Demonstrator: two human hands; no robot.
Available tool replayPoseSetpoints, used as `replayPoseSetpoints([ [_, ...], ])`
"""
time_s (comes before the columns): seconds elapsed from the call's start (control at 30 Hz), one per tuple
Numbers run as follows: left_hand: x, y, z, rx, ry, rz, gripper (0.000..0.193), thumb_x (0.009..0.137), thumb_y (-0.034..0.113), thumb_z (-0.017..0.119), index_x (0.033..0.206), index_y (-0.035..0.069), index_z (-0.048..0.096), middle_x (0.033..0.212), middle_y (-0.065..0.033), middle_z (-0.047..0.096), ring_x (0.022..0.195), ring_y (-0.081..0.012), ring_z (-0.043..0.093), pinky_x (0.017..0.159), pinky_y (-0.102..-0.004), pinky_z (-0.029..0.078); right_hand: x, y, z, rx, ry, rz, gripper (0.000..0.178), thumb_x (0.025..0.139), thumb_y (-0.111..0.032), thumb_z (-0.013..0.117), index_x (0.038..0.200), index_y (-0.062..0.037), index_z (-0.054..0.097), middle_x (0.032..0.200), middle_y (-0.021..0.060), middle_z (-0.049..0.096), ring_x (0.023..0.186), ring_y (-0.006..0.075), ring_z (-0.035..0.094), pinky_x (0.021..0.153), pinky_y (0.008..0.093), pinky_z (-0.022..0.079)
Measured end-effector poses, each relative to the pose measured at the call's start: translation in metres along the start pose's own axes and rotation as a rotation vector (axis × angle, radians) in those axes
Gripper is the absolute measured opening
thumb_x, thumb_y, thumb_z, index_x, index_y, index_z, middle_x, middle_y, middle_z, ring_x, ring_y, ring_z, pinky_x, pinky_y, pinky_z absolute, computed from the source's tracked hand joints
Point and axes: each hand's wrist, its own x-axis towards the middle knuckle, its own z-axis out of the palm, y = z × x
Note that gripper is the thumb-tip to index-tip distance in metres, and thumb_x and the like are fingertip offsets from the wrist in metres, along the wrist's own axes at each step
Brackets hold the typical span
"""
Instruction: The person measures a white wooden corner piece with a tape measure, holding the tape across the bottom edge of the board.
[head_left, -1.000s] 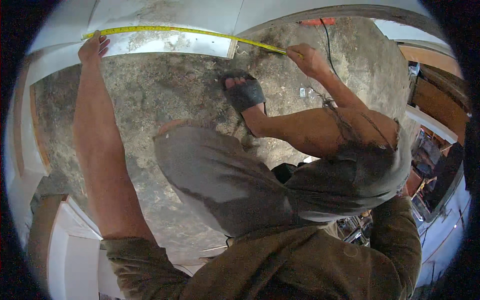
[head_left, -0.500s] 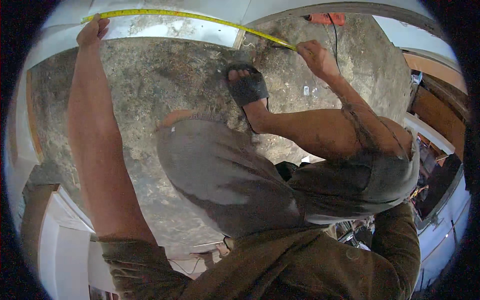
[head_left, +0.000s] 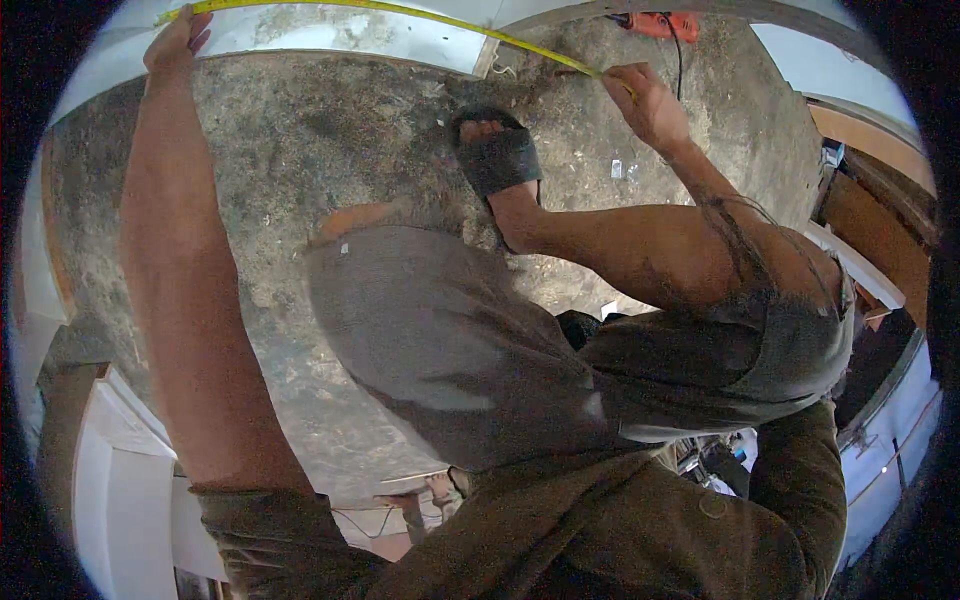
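Observation:
A yellow tape measure blade (head_left: 400, 10) is stretched between my hands at the top of the head view. My left hand (head_left: 178, 40) pinches one end of it at the far left, beside a white panel (head_left: 330, 30). Away to the right, my right hand (head_left: 650, 105) is closed round the other part of the tape, past the panel's end and above the floor. A tape case, if there is one, is hidden in that hand. The blade runs along the white panel and bows slightly.
An orange power tool (head_left: 662, 24) with a black cord lies beyond my right hand. My foot in a dark sandal (head_left: 500, 160) stands on the stained concrete floor (head_left: 290, 150). A white cabinet-like frame (head_left: 125, 480) is at lower left; brown boards (head_left: 875, 235) stand at right.
The view has shifted, so the panel and tape sit higher in it. My right hand has moved slightly right and up. Both hands keep hold of the tape.

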Motion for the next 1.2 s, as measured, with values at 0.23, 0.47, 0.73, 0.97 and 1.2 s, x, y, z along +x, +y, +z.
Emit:
replayPoseSetpoints([
  [0.23,0.039,-0.015,-0.006,0.109,-0.017,-0.073,0.046,0.099,0.033,0.057,0.134,0.004,0.049,0.122,-0.0115,0.065,0.111,-0.0217,0.064,0.09,-0.0346,0.052,-0.014,-0.002,0.011,-0.127,-0.053,0.045,0.039,0.092,-0.037,0.064,0.121,-0.0119,0.054,0.116,0.0161,0.058,0.097,0.0399,0.063,0.077,0.0493,0.053],
  [0.47,-0.063,0.048,0.056,-0.244,0.219,-0.121,0.029,0.095,0.026,0.063,0.115,0.005,0.061,0.105,-0.011,0.069,0.091,-0.02,0.071,0.074,-0.0336,0.057,-0.02,-0.023,0.0,-0.038,-0.052,-0.016,0.038,0.089,-0.027,0.068,0.123,-0.0124,0.056,0.109,0.0156,0.057,0.099,0.0389,0.059,0.077,0.0497,0.051],
  [0.73,-0.085,0.07,0.064,-0.327,0.321,-0.066,0.026,0.093,0.018,0.065,0.107,-0.004,0.061,0.09,-0.0126,0.069,0.075,-0.0207,0.072,0.059,-0.0312,0.058,-0.008,-0.029,-0.012,0.059,-0.064,0.007,0.032,0.092,-0.027,0.064,0.118,-0.0094,0.059,0.108,0.0177,0.059,0.099,0.0405,0.06,0.079,0.049,0.05],
  [0.97,-0.065,0.042,0.067,-0.236,0.395,0.045,0.027,0.093,0.022,0.065,0.1,-0.004,0.068,0.092,-0.0119,0.073,0.073,-0.0159,0.071,0.057,-0.0279,0.057,-0.002,-0.017,-0.004,0.039,-0.12,0.029,0.03,0.095,-0.03,0.058,0.116,-0.0098,0.061,0.112,0.0185,0.063,0.097,0.0423,0.063,0.08,0.0495,0.052],
  [1.2,-0.038,0.015,0.052,-0.347,0.317,0.043,0.024,0.093,0.024,0.066,0.106,0.003,0.067,0.093,-0.0075,0.072,0.085,-0.0183,0.072,0.07,-0.0317,0.055,0.0,-0.011,-0.004,0.099,-0.1,-0.074,0.027,0.096,-0.028,0.057,0.115,-0.0104,0.063,0.108,0.0182,0.064,0.095,0.0419,0.064,0.079,0.0492,0.053],
])
